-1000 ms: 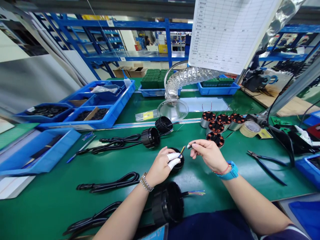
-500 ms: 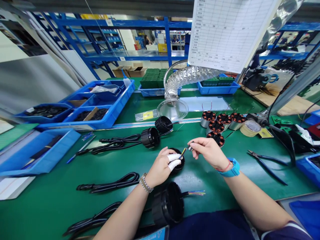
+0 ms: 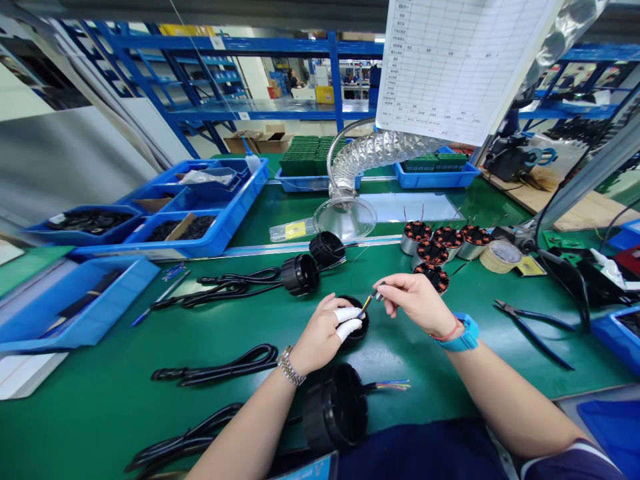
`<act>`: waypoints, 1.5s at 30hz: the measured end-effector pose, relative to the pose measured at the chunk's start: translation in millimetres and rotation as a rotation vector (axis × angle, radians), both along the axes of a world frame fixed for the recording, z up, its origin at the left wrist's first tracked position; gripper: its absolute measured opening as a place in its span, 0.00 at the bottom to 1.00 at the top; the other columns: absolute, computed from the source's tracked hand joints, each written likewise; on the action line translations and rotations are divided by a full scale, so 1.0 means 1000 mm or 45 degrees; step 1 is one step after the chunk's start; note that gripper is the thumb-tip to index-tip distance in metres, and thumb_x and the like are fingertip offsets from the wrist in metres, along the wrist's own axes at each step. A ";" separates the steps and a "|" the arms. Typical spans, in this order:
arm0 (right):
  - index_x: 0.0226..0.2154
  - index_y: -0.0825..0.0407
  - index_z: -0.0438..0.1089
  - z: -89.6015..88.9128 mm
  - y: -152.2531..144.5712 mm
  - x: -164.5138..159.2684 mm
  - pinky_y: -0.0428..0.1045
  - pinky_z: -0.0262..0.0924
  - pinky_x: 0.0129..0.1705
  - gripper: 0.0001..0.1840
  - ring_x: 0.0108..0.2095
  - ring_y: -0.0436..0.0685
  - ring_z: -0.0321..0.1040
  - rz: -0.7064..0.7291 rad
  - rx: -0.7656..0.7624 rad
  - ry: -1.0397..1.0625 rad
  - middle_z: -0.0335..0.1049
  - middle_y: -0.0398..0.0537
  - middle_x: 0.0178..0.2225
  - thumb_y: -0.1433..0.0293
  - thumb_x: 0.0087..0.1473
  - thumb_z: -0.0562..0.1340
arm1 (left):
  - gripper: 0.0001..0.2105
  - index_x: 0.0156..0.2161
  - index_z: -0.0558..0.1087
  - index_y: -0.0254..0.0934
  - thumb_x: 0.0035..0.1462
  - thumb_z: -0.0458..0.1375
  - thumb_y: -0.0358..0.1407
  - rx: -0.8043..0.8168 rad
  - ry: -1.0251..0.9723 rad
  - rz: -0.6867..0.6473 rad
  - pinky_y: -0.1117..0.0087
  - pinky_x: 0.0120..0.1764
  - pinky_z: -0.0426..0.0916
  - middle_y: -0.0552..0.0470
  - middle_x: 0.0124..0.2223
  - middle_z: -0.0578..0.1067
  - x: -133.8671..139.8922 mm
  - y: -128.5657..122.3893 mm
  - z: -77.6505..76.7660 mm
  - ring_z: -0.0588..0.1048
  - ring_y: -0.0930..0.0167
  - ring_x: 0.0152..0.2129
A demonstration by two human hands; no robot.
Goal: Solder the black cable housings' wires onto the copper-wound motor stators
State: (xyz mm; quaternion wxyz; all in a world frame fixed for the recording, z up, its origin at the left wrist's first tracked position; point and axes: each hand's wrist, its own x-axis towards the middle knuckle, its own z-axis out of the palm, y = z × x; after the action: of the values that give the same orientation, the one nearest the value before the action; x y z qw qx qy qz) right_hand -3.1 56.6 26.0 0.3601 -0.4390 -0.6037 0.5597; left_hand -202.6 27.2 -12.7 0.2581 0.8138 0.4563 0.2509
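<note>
My left hand, two fingers wrapped in white tape, pinches the thin coloured wires of a cable. The wires stick out of a round black plastic housing, partly hidden behind the hand. Between the thumb and fingertips of my right hand is a short dark tube-like piece, held at the wire ends. Whether the wires go inside it I cannot tell. Closer to me, another black housing lies on its side with stripped-back coloured wires coming out.
Two more black housings with coiled black cables lie beyond my left hand. Several copper-wound stators stand behind my right hand. Cutting pliers rest at right. A fume hose hangs ahead; blue bins stand left.
My right hand has shifted slightly left, bringing the dark tube-like piece up to the wire ends. My left hand stays nearly where it was.
</note>
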 end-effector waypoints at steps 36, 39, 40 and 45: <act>0.26 0.57 0.68 -0.016 -0.012 -0.016 0.41 0.52 0.16 0.11 0.13 0.44 0.56 -0.067 0.006 -0.108 0.61 0.38 0.13 0.64 0.45 0.60 | 0.04 0.31 0.75 0.40 0.49 0.60 0.37 0.210 0.064 0.311 0.47 0.55 0.49 0.52 0.33 0.75 0.010 -0.002 -0.006 0.72 0.69 0.35; 0.25 0.56 0.67 -0.018 -0.014 -0.019 0.40 0.52 0.16 0.10 0.13 0.44 0.55 -0.079 -0.051 -0.137 0.59 0.37 0.12 0.65 0.45 0.60 | 0.04 0.30 0.75 0.40 0.49 0.60 0.37 0.218 0.061 0.324 0.47 0.55 0.49 0.51 0.33 0.75 0.011 -0.002 -0.006 0.72 0.69 0.34; 0.25 0.56 0.66 -0.018 -0.015 -0.021 0.40 0.52 0.16 0.10 0.13 0.44 0.55 -0.082 -0.063 -0.141 0.59 0.37 0.12 0.65 0.45 0.59 | 0.04 0.30 0.75 0.40 0.49 0.61 0.37 0.217 0.062 0.329 0.47 0.55 0.49 0.51 0.33 0.75 0.011 -0.003 -0.006 0.72 0.69 0.34; 0.28 0.55 0.64 -0.023 -0.015 -0.017 0.41 0.55 0.16 0.10 0.14 0.44 0.57 -0.010 -0.106 -0.062 0.60 0.36 0.13 0.65 0.44 0.61 | 0.05 0.31 0.75 0.40 0.48 0.61 0.37 0.185 0.078 0.292 0.46 0.55 0.48 0.51 0.34 0.76 0.009 -0.004 -0.005 0.71 0.67 0.38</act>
State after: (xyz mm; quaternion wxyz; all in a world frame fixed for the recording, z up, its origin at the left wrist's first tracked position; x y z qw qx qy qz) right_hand -20.2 41.7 2.6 0.3288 -0.4694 -0.5868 0.5720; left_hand -193.7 23.3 -18.2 0.1542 0.7801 0.5347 0.2861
